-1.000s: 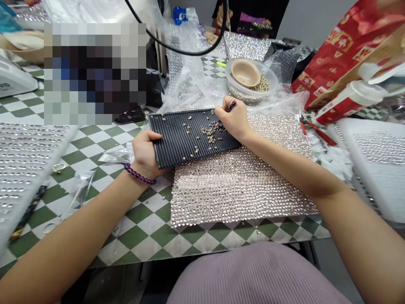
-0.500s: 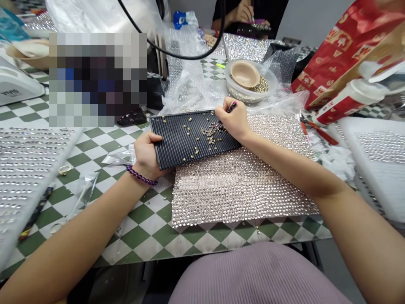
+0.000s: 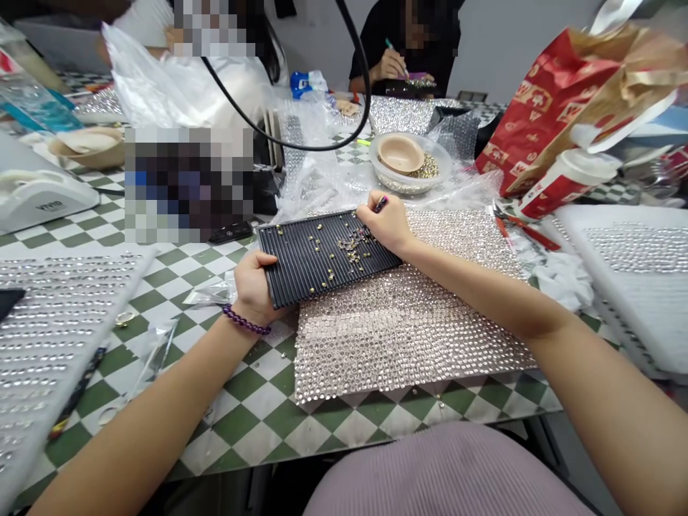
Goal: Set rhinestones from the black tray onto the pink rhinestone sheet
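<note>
Both now lower in view, left hand [image 3: 254, 285] clamps tray [image 3: 298, 261], right hand [image 3: 387, 223] pinches pen [image 3: 381, 205].

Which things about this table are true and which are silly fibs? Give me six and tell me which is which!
1. The left hand holds one end of the black tray. True.
2. The right hand holds a big spoon. False: it holds a thin stick, like a pen.
3. Little shiny stones lie on the black tray. True.
4. The purple bracelet is on the right wrist. False: it is on the left wrist.
5. A brown bowl sits inside a bigger clear bowl. True.
6. The tablecloth has blue stripes. False: it has green and white checks.
</note>
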`<state>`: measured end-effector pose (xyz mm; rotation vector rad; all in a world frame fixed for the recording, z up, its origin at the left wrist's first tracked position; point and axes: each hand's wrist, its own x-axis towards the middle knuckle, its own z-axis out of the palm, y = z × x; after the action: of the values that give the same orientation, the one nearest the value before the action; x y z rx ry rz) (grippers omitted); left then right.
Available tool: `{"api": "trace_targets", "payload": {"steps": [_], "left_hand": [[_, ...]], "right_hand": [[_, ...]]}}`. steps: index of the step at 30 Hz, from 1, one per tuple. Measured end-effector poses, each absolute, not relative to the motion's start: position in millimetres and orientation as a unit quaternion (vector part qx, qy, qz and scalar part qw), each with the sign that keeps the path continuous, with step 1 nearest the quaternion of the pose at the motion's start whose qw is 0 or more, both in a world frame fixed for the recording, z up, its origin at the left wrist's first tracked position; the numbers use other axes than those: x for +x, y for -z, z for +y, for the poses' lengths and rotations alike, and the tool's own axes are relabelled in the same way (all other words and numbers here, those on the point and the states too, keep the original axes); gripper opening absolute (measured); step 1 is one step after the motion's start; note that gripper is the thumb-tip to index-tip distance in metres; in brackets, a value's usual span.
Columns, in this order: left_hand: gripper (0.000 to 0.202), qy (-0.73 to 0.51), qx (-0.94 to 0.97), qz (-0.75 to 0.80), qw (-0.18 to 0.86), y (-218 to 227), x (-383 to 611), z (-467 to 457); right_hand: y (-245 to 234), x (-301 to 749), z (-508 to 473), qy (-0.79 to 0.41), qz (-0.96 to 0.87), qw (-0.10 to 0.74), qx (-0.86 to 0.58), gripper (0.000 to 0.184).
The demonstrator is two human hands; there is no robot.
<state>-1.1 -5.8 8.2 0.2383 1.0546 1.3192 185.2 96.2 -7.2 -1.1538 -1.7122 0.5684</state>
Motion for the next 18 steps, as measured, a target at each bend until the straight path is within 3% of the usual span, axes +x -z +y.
{"api": "trace_targets", "payload": {"steps": [18], "left_hand": [[0.034, -0.604, 0.111, 0.435, 0.659, -2.8, -3.1, -6.4]], "right_hand": [[1.9, 184.8, 97.7, -0.218, -0.695, 0.491, -0.478, 0.044]]}}
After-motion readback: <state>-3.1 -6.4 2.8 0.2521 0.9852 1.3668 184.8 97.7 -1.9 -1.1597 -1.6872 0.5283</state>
